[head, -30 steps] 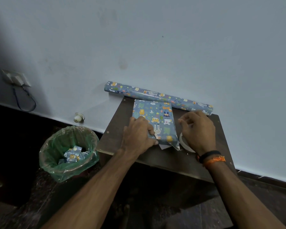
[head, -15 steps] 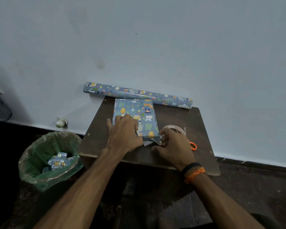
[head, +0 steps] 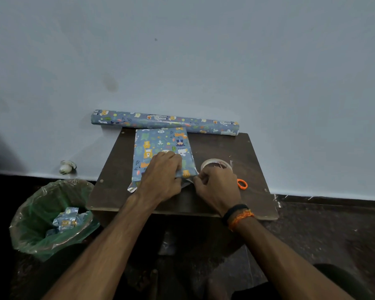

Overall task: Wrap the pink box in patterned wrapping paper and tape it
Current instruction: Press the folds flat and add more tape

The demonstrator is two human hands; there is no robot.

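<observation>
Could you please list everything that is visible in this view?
wrapped box: one, blue patterned paper, on table.
paper roll: one, same pattern, table's far edge by wall.
tape roll: one, whitish, right of box.
scissors: one, orange handle showing, behind right hand.
table: one, dark brown.
bin: one, green liner, paper scraps inside, floor left.
left hand: presses box's near end.
right hand: pinches paper flap.
</observation>
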